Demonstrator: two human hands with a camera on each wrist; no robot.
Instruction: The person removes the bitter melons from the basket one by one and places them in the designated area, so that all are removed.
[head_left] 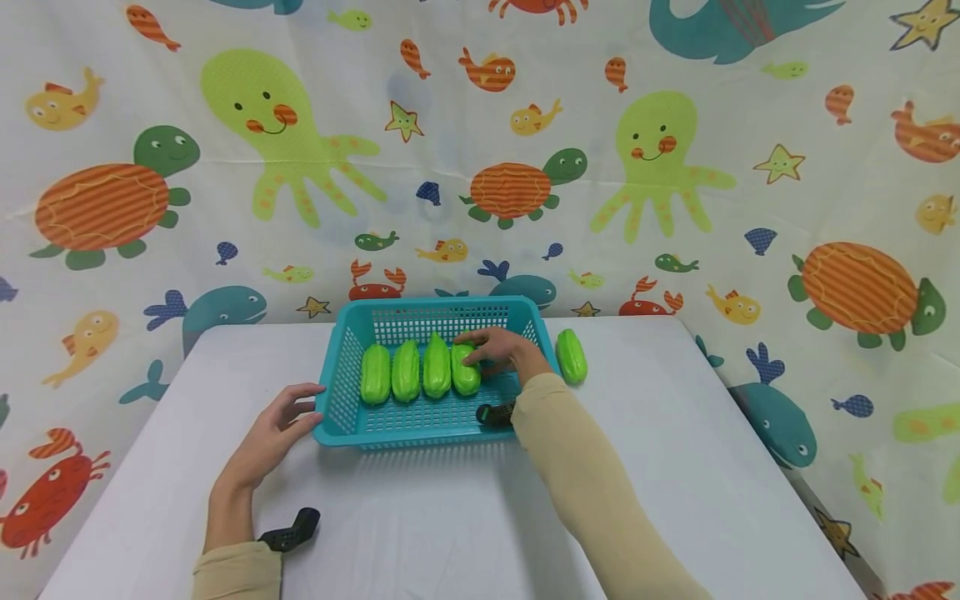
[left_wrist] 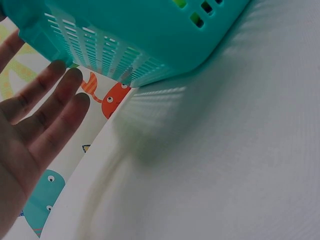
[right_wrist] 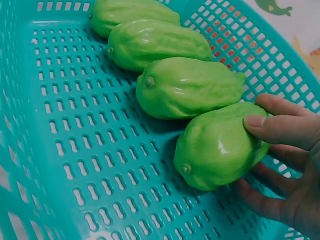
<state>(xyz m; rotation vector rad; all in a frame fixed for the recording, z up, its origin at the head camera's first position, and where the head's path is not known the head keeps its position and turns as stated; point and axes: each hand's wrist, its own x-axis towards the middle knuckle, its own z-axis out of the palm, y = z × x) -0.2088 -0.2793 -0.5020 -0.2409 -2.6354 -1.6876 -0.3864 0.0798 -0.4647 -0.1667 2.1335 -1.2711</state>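
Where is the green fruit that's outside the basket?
In the head view, the loose green fruit lies on the white table, close by the right side of the teal basket, toward the table's far edge.

The basket point(head_left: 420, 423) looks like moulded plastic, pierced all over, smooth with a soft sheen. The green gourds point(right_wrist: 195, 90) are glossier from where I stand, their slick skin ridged and lumpy, catching bright highlights. The white table surface point(head_left: 420, 525) is matt and fairly smooth. Behind it, the printed backdrop point(head_left: 450, 108) is dull cloth, faintly creased. The tan sleeve point(head_left: 592, 467) looks like matt fabric; the black wrist piece point(head_left: 288, 533), plastic.
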